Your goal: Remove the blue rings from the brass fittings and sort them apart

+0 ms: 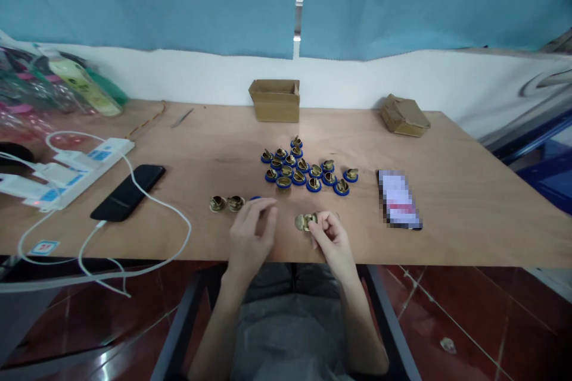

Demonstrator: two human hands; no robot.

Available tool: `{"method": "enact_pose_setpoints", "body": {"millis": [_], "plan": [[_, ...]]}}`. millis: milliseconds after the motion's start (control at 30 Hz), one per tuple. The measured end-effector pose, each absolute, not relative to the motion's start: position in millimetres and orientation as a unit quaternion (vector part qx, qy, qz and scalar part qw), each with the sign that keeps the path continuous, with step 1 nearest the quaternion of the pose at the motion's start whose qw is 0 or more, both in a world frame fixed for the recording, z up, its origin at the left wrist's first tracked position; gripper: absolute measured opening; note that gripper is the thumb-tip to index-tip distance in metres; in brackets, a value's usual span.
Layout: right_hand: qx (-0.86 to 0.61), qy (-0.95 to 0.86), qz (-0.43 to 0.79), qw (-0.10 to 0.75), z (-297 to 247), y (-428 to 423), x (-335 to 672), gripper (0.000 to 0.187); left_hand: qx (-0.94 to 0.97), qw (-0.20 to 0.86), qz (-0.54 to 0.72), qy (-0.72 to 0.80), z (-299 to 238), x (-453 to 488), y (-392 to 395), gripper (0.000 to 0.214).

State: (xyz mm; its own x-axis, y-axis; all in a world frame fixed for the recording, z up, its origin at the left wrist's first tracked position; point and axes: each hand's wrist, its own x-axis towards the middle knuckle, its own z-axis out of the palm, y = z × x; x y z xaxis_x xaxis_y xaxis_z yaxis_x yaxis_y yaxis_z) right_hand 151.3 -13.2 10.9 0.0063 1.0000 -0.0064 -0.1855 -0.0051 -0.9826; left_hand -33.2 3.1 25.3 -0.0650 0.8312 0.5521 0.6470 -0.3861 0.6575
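Note:
My right hand (334, 243) pinches a brass-coloured hinged metal fitting (305, 222) just above the table's front edge. To its left, my left hand (252, 237) hovers with fingers bent and the thumb apart, and no object shows in it. A blue-rimmed piece (255, 197) is partly covered by the left fingertips. Two brass fittings without blue rims, one at the far left (217, 203) and another (235, 203) beside the left hand, lie on the table. Beyond both hands sits a loose cluster of several brass fittings on blue round bases (298, 177), their flaps raised.
An open cardboard box (277, 111) stands by the wall, with a crumpled brown package (406, 116) to its right. A lit phone (399, 199) lies on the right. At left are a dark phone (128, 192), a power strip (84, 166), looping white cables and bottles (83, 80).

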Motion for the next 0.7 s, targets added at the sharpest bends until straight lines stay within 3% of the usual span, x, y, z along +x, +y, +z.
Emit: {"method": "enact_pose_setpoints", "body": {"millis": [133,233,467,700], "plan": [[-0.462,-0.470,0.521,0.542,9.4,-14.8,148.3,0.033,0.644,0.323,0.450,0.528,26.5,2.1,-13.6,0.025],[-0.480,-0.515,0.472,0.531,4.7,-17.0,147.3,0.027,0.587,0.411,0.448,0.534,22.6,10.1,-14.8,0.032],[-0.530,-0.649,0.301,0.455,12.1,-24.5,147.4,0.024,0.567,0.471,0.426,0.524,19.8,1.6,-9.7,0.033],[-0.508,-0.687,0.296,0.427,23.5,-29.6,148.1,0.014,0.572,0.523,0.458,0.434,18.3,1.9,-8.1,0.028]]}}
